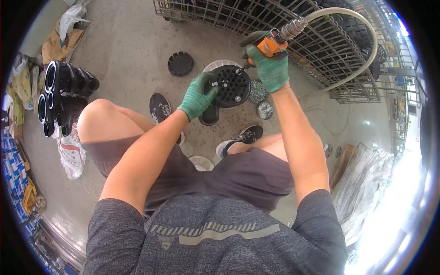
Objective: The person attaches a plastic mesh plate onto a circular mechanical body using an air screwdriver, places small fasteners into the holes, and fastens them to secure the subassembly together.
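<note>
My right hand (271, 72), in a green glove, is wrapped round an orange pneumatic screwdriver (273, 46) with a pale hose (364, 20) behind it. The driver's bit points down and left, with its tip at a screw near the upper edge of a round black plastic part (233, 88) full of holes. More silver screw heads show on that part's face. My left hand (198, 97), also green-gloved, grips the part's left edge, its thumb lying over the face. A rounded black lobe (209, 116) sticks out below. A white tub rim (224, 63) shows behind the part.
Two small containers of screws, one larger (258, 93) and one smaller (265, 110), stand right of the part. A black ribbed cap (180, 63) lies on the floor. Wire cages (220, 18) stand at the far side. Stacked black tubular parts (68, 87) sit left, near my knee.
</note>
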Demonstrator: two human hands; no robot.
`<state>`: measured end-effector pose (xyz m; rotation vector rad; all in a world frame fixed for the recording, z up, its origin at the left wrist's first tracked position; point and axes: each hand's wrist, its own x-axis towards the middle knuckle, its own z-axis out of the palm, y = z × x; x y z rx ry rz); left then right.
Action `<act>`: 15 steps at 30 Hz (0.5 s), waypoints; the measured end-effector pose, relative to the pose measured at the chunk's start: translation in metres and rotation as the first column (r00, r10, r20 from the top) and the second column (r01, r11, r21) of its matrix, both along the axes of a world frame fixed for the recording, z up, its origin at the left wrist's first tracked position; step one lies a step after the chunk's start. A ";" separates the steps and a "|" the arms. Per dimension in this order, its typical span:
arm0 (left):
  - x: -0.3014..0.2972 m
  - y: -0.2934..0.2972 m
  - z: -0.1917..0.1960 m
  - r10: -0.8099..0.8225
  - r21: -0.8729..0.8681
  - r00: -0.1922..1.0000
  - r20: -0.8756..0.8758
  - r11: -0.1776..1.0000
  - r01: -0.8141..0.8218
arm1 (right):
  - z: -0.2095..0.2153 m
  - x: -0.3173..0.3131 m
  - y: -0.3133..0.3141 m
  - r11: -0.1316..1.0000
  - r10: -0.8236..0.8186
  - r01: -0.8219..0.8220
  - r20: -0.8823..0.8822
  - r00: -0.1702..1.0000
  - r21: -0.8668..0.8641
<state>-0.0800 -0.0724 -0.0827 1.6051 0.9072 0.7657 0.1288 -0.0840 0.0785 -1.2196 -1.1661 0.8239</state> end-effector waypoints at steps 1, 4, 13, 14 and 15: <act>0.000 0.002 0.001 -0.003 0.004 1.000 0.000 1.000 0.003 | 0.005 0.002 -0.001 0.999 0.003 -0.002 0.021 1.000 -0.034; -0.005 0.000 0.003 -0.071 -0.014 0.991 -0.110 0.997 0.070 | 0.018 0.001 -0.013 0.998 0.045 -0.043 -0.036 0.998 0.052; -0.003 -0.001 0.016 -0.075 -0.105 0.996 -0.057 0.992 0.069 | 0.016 -0.015 -0.067 0.989 0.054 -0.073 -0.144 0.988 -0.129; -0.003 -0.001 0.015 -0.077 -0.105 0.995 -0.056 0.992 0.071 | 0.014 -0.018 -0.068 0.989 0.053 -0.072 -0.144 0.988 -0.129; -0.004 -0.001 0.014 -0.075 -0.105 0.996 -0.050 0.992 0.070 | 0.011 -0.020 -0.069 0.994 0.039 -0.052 -0.130 0.991 -0.100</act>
